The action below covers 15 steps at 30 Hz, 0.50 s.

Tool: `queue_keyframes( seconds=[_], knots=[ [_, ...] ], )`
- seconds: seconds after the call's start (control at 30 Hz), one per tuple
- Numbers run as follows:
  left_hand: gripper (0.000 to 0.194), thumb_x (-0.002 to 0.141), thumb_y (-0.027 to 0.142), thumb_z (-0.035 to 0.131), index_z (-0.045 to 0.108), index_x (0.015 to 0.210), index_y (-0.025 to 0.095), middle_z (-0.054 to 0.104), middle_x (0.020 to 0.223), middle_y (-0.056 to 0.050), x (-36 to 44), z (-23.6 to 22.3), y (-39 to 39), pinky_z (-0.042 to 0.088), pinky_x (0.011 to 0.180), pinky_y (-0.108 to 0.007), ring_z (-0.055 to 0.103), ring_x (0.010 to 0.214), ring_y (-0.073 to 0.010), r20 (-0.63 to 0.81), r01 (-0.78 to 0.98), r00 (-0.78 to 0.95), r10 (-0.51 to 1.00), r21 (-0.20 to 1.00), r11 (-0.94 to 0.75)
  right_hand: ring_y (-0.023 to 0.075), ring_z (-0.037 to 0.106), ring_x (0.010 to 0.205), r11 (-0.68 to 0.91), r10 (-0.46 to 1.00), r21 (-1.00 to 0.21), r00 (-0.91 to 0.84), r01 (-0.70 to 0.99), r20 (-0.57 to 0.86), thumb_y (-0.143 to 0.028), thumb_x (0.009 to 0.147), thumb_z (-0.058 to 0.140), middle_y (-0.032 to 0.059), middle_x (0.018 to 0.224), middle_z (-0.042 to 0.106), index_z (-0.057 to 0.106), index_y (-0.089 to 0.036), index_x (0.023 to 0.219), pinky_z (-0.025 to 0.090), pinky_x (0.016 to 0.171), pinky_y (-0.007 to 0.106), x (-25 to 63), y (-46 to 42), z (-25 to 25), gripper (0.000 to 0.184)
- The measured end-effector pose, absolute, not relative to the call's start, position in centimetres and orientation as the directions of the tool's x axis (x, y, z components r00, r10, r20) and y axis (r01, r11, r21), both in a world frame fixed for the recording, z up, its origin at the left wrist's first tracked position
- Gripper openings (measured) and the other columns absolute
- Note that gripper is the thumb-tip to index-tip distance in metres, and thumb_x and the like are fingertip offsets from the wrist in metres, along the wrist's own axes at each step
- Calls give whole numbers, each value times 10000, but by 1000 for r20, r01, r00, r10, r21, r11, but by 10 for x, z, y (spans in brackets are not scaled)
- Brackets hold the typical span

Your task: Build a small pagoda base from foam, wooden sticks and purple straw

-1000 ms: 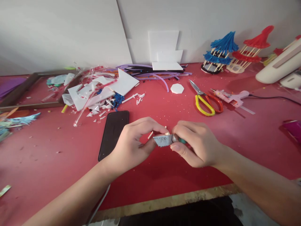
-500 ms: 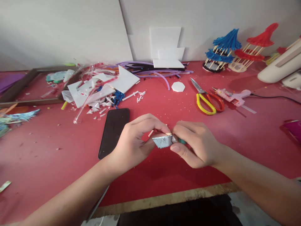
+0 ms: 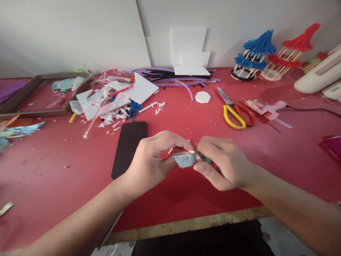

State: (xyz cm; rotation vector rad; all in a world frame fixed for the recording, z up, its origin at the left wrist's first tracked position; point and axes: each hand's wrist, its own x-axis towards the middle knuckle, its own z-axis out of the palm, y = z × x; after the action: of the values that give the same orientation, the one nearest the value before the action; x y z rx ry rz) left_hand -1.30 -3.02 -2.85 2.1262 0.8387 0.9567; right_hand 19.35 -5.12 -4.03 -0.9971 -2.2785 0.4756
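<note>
The right hand (image 3: 222, 161) clasps a knife (image 3: 184, 160) against a stick (image 3: 191, 152) the left hand (image 3: 151, 160) pinches, seemingly mid-cut, white bits (image 3: 148, 107) lying beyond.

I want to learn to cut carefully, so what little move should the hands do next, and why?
Perhaps the left hand should shift its grip back a little from the knife: its fingertip and a small, mostly hidden pale piece are right beside the blade, which the right hand holds.
</note>
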Motion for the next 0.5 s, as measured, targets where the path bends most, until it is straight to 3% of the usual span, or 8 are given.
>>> queue_keyframes(
  seconds=[0.37,0.5],
  knots=[
    [150,846,88,593,659,847,223,674,761,-15,-14,-22,-33,499,632,-266,618,711,-140,447,308,529,721,691,-655,106,344,536,713,700,-485,-564,507,438,-426,914,449,-27,614,427,442,-199,692,269,510,251,192,-49,-42,318],
    [224,846,25,559,646,820,230,691,711,-2,-11,-16,-39,519,677,-290,632,696,-138,455,174,603,656,727,-665,98,351,487,553,829,-517,-372,653,417,-375,938,439,-41,558,393,400,-210,665,247,480,252,209,-34,-42,321]
  ],
)
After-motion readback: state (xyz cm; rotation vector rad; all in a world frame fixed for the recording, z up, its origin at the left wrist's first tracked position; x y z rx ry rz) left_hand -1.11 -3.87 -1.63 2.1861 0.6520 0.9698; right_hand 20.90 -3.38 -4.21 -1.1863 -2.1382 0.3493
